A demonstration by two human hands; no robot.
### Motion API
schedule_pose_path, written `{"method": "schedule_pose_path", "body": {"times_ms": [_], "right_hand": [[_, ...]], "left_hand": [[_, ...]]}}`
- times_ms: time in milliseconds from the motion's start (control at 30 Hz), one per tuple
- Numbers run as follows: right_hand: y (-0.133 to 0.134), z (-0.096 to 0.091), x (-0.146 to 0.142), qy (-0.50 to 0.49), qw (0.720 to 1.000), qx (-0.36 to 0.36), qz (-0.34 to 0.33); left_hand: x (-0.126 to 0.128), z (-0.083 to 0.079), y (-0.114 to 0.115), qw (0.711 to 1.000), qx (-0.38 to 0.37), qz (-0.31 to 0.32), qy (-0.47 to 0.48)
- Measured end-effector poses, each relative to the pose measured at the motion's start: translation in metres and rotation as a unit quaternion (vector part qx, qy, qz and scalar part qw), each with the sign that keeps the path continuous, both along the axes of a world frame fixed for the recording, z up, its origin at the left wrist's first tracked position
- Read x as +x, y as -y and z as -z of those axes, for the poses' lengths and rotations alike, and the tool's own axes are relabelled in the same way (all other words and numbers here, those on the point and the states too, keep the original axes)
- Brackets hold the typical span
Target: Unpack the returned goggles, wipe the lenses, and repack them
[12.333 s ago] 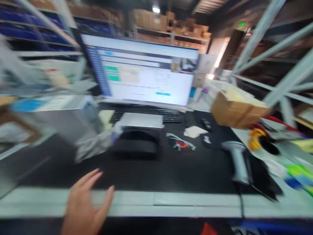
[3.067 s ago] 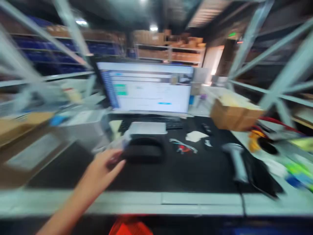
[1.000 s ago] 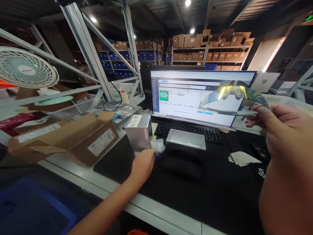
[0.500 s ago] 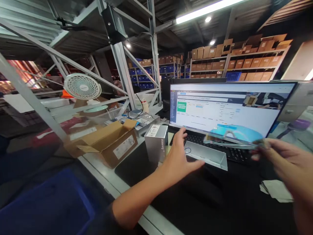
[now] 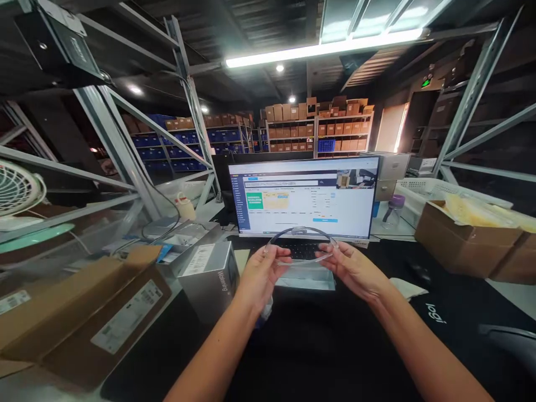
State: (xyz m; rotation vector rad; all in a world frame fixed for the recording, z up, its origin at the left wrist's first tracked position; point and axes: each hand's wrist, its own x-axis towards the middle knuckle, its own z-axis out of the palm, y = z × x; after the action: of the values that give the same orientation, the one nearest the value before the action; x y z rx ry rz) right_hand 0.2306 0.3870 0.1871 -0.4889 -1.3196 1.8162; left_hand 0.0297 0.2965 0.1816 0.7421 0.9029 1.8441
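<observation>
Both my hands hold a pair of clear glasses (image 5: 300, 241) up in front of the monitor (image 5: 304, 196). My left hand (image 5: 262, 276) pinches the left end of the frame and also has a small white cloth or wrapper tucked under its palm. My right hand (image 5: 352, 268) pinches the right end. The glasses hang above a shallow grey tray (image 5: 305, 278) and the keyboard (image 5: 302, 249) on the black desk mat (image 5: 335, 346).
A silver box (image 5: 209, 279) stands left of my left hand. An open cardboard box (image 5: 79, 312) lies further left, with a fan (image 5: 17, 190) behind it. At the right are another cardboard box (image 5: 464, 237), a white paper (image 5: 405, 288) and a purple-capped bottle (image 5: 390, 211).
The glasses were in my right hand alone, off to the right; now both hands hold them centred before the monitor. My left hand came up from beside the silver box.
</observation>
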Motion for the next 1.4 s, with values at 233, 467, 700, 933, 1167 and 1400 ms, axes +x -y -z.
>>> {"method": "schedule_pose_path", "body": {"times_ms": [233,467,700,933,1167,1400], "right_hand": [[-0.012,-0.018,0.027,0.048,0.995,0.081,-0.038],[0.011,-0.04,0.055,0.235,0.833,0.478,0.153],[0.028,-0.034,0.052,0.19,0.697,0.658,0.213],[0.029,-0.033,0.051,0.23,0.705,0.655,0.143],[-0.041,-0.036,0.109,0.559,0.69,0.375,0.267],[-0.086,-0.008,0.129,0.768,0.616,0.134,0.112]], "left_hand": [[-0.01,0.002,0.005,0.98,-0.01,0.029,-0.199],[-0.012,-0.002,0.02,0.89,0.058,-0.013,-0.452],[0.003,-0.018,0.055,0.806,0.068,0.016,-0.588],[0.014,-0.013,0.046,0.813,0.033,-0.082,-0.576],[0.009,-0.006,0.033,0.808,0.019,-0.131,-0.574],[0.0,-0.006,0.032,0.794,-0.019,-0.19,-0.578]]}}
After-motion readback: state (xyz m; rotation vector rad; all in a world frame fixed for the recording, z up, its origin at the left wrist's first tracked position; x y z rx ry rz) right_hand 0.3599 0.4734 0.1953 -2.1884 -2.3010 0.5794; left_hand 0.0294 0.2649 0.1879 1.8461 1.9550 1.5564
